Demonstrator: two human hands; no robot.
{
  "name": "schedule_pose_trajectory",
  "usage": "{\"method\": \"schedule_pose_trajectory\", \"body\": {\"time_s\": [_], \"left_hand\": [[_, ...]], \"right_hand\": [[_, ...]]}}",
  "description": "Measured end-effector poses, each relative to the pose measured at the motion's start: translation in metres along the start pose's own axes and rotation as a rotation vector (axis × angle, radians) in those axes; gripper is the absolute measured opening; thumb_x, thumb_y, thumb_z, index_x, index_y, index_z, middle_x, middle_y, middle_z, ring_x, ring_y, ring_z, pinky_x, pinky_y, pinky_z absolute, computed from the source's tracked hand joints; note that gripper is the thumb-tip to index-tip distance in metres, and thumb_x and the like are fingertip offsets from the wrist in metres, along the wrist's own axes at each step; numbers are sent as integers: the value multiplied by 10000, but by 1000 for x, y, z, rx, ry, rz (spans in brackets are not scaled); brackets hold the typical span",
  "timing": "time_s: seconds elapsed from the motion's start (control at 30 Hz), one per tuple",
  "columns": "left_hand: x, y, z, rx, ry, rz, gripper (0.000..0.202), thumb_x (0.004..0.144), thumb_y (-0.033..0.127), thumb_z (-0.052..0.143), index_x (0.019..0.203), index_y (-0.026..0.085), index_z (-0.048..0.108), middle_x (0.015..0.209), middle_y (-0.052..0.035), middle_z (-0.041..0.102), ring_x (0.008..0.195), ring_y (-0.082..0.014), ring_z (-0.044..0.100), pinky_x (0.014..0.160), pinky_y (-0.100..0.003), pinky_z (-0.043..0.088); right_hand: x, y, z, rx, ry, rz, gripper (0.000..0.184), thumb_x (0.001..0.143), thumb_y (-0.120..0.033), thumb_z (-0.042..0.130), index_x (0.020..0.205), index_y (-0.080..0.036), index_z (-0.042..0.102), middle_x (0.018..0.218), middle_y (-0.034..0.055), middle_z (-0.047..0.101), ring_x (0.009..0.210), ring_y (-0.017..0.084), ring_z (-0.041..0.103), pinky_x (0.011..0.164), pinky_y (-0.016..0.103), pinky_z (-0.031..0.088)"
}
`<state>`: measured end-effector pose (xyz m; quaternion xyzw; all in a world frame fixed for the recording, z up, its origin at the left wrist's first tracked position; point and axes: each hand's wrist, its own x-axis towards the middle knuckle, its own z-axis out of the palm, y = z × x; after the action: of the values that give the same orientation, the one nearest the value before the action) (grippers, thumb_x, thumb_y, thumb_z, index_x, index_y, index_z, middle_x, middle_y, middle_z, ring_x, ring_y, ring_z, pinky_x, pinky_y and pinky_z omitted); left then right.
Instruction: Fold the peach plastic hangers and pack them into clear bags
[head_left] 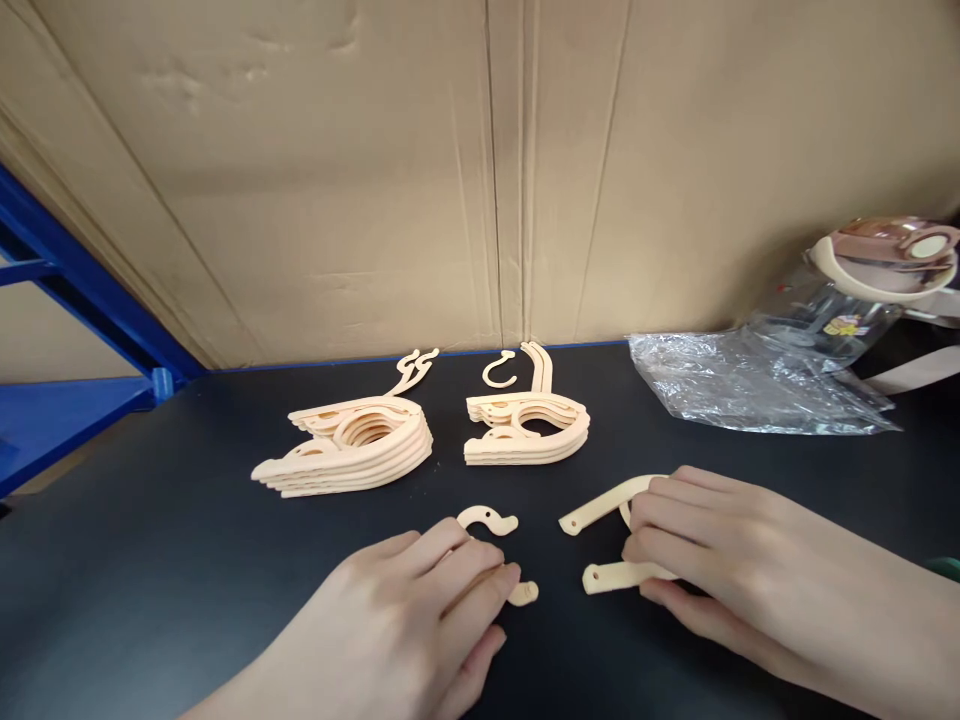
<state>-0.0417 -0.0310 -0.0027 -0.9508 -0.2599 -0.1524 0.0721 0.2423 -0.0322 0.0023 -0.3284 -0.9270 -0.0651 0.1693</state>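
My left hand (442,610) is closed around a beige plastic hanger piece. Its curved upper end (487,520) and rounded lower tip (523,593) stick out past my fingers, and its middle is hidden. To the right, my right hand (712,545) grips a matching beige hanger piece, whose two arms with holed ends (611,577) point left towards the other piece. The two held pieces are apart, low over the black table. Behind them lie a left stack of folding-hanger parts (375,455) and a right stack (532,445).
Loose hanger hooks (412,375) lie at the back, with a single hook (499,378) and thin curved strips (541,368) beside them. A clear plastic bag (750,390) and a transparent bottle (832,300) sit back right. Cardboard (337,180) and a blue frame (97,270) border the black table (150,560).
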Motion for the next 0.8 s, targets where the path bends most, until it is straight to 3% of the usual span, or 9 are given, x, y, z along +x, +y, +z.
{"method": "schedule_pose_trajectory", "body": {"time_s": [0.1,0.2,0.3,0.4,0.53,0.63,0.7,0.8], "left_hand": [[1,1,-2,33,19,93,419,1063,138,275,1052,169,692,905,-23,761,762,-192,687,696,-297,529],[0,2,-2,112,103,184,437,1048,69,236,1065,157,664,927,-21,766,793,-192,676,776,-306,494],[-2,4,-1,132,82,193,403,1030,60,263,1135,174,635,842,-3,744,730,-189,640,766,-316,475],[0,8,0,103,-42,152,396,1014,48,286,1155,177,633,810,-10,702,697,-195,614,745,-328,471],[5,7,-2,4,-113,62,393,1028,66,247,1030,186,621,775,-5,623,625,-167,579,584,-282,430],[4,2,-5,-40,-78,19,354,1088,205,192,1110,190,545,828,10,626,637,-138,601,535,-251,428],[2,1,-5,-25,-6,-23,361,1091,329,193,1012,200,521,782,13,604,618,-155,593,470,-266,405],[2,1,-3,64,62,-87,327,1050,268,225,883,210,500,754,-10,599,638,-198,586,490,-304,425]], "right_hand": [[0,-2,-2,160,-114,34,193,916,-103,504,767,-218,547,779,-29,598,723,143,573,696,301,444],[0,-4,-2,205,-133,66,169,867,-67,546,792,-218,538,795,-32,591,700,140,552,625,292,423],[-1,-6,-1,195,-129,60,169,858,-53,553,800,-211,536,806,-29,585,683,137,541,568,291,393],[-2,-7,1,189,-108,37,161,871,-51,549,817,-202,542,814,-27,579,672,134,524,537,296,369],[-1,-11,3,196,-72,-28,166,913,-52,508,829,-188,552,821,-14,581,699,140,513,570,301,382],[1,-13,3,164,-27,-65,177,910,-45,498,812,-177,563,789,-7,575,700,150,503,586,310,387],[1,-14,4,134,9,-74,163,895,-45,513,820,-174,579,779,-5,580,708,160,510,600,320,388],[1,-14,4,100,41,-67,141,886,-68,533,817,-183,576,771,-14,582,705,159,512,607,324,382]]}}
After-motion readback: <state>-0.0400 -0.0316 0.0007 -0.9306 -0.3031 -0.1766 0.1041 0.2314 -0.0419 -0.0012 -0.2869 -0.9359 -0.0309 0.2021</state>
